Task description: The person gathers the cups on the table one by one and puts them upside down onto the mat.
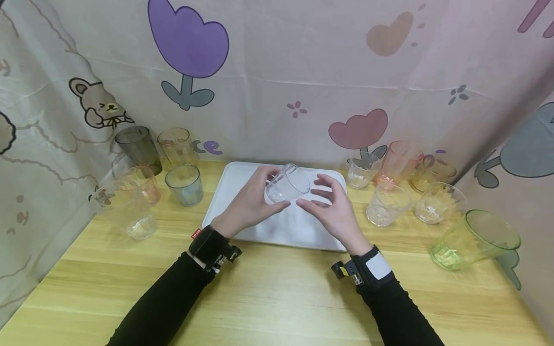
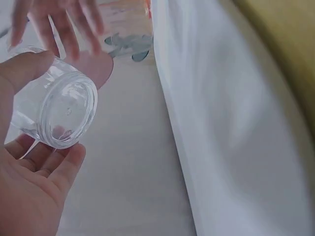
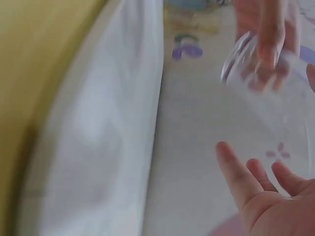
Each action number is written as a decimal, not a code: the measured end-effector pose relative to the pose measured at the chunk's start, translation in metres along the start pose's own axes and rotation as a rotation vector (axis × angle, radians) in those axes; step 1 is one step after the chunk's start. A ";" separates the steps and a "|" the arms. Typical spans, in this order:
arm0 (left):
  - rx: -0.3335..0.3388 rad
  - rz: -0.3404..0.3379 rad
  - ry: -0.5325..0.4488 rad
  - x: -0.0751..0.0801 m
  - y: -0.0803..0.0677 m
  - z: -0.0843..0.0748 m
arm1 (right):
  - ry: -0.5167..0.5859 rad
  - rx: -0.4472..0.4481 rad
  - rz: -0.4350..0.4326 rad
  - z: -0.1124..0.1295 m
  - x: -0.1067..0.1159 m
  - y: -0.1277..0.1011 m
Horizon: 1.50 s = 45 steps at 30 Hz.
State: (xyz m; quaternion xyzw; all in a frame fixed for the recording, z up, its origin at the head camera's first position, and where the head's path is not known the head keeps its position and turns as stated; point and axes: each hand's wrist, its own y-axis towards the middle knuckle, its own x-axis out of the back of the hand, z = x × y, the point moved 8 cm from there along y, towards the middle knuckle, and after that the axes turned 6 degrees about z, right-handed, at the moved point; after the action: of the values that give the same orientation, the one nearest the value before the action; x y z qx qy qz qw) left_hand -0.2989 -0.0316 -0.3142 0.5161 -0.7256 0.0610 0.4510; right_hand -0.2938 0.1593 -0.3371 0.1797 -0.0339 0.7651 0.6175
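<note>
Above the white tray, my left hand grips the clear tumbler tilted, long axis slanting, mouth up-right, base toward me. My right hand hovers beside it, fingers relaxed, not touching.

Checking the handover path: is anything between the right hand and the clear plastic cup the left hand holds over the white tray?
Nothing visible. The left hand holds the clear plastic cup tilted above the white rectangular tray; the right hand is open beside it, only air between them.
</note>
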 end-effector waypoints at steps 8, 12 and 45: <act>0.068 0.026 0.075 0.025 0.009 0.012 | -0.450 0.060 -0.116 0.003 0.038 -0.008; 0.104 0.033 0.139 0.037 0.015 0.019 | -0.672 -0.015 -0.080 -0.009 0.048 -0.013; 0.393 0.297 0.423 0.071 0.065 0.082 | -0.911 -0.209 0.184 -0.055 0.046 -0.020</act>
State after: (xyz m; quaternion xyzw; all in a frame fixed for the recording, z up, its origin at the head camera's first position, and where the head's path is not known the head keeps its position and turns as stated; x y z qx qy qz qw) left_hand -0.4037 -0.0962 -0.2869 0.4577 -0.6576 0.3711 0.4695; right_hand -0.2950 0.2225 -0.3772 0.4302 -0.3937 0.6525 0.4839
